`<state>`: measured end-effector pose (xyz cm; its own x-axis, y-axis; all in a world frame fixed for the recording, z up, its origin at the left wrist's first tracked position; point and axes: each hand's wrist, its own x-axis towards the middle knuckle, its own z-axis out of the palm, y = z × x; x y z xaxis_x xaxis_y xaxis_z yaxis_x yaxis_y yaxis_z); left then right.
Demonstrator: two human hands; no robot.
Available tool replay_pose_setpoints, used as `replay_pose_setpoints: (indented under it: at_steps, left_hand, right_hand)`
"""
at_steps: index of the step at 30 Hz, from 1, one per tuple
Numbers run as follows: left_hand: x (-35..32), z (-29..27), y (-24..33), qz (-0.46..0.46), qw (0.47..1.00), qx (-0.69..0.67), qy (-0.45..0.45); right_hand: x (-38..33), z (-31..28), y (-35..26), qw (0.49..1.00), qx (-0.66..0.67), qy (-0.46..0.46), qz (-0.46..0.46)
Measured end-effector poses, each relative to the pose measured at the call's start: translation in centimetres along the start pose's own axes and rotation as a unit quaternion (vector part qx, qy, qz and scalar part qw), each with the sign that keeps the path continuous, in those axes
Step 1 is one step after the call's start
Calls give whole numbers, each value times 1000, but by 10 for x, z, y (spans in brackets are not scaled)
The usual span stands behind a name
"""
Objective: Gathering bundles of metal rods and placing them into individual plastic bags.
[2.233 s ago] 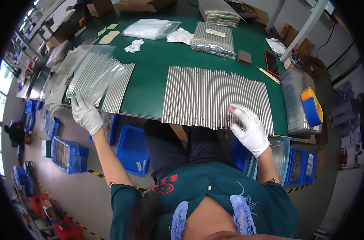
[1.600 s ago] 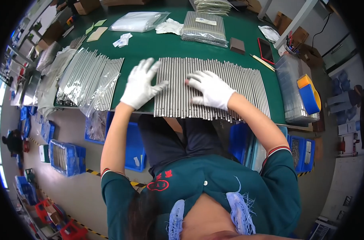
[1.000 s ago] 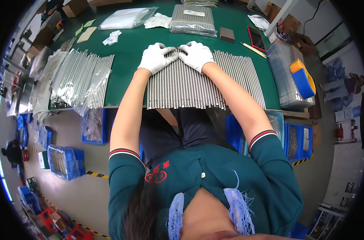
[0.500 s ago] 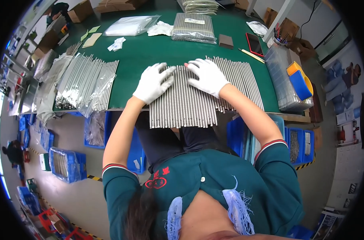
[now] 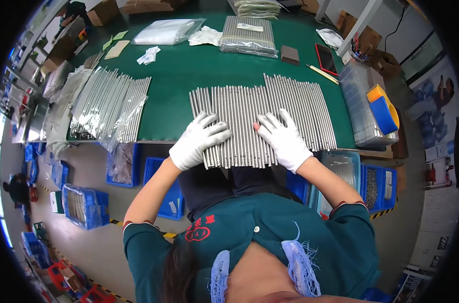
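A row of thin metal rods (image 5: 242, 108) lies side by side at the green table's front edge, with the lower ends sticking out over it. My left hand (image 5: 199, 141), in a white glove, rests on the left side of the rods, fingers spread. My right hand (image 5: 285, 140), gloved too with a bare fingertip showing, lies on the right side near the lower ends, fingers stretched out. A second group of rods (image 5: 310, 108) adjoins on the right, set slightly higher. More rods (image 5: 100, 103) lie at the left, partly under clear plastic.
On the green table (image 5: 179, 68) are a wrapped rod bundle (image 5: 248, 38), clear plastic bags (image 5: 166, 31), a small grey block (image 5: 290, 55), a red-edged phone (image 5: 326, 59) and a cream-coloured pen-like tool (image 5: 322, 73). A clear plastic box (image 5: 360, 106) with tape rolls (image 5: 383, 111) stands right. Blue bins (image 5: 375, 184) sit below.
Both hands have slid from the rods' far ends down toward the near ends. The rods at the left now fan out slightly, and the right group looks shifted a little.
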<state>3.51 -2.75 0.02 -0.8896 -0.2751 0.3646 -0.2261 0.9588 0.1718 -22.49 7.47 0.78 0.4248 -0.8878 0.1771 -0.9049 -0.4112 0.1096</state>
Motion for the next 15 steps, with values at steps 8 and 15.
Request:
replay_pose_setpoints:
  at_steps: [8,15]
  left_hand:
    - [51,39,39,121,975,-66,172]
    - [83,-24,43,99,924,-245,277]
  right_hand:
    - [12,-4,-5,998,43,13,-50]
    - [43,-47,17,762,645,-53,5]
